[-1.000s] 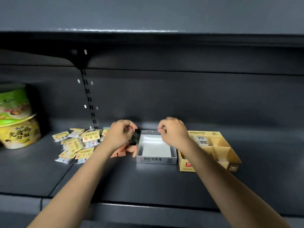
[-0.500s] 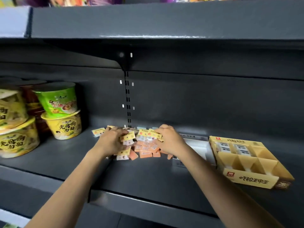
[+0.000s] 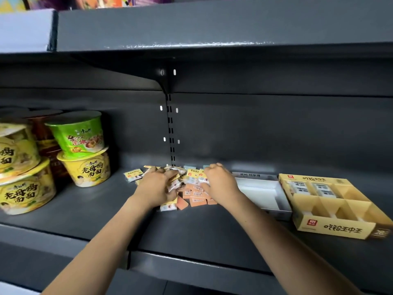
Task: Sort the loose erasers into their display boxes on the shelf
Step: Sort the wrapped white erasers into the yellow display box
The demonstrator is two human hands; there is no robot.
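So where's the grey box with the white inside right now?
In the head view the grey box sits on the shelf right of centre, between the pile of loose erasers under both hands and the yellow display box.

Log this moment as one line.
phase: gathering | hands: left hand and right hand on eraser pile | grey box: empty
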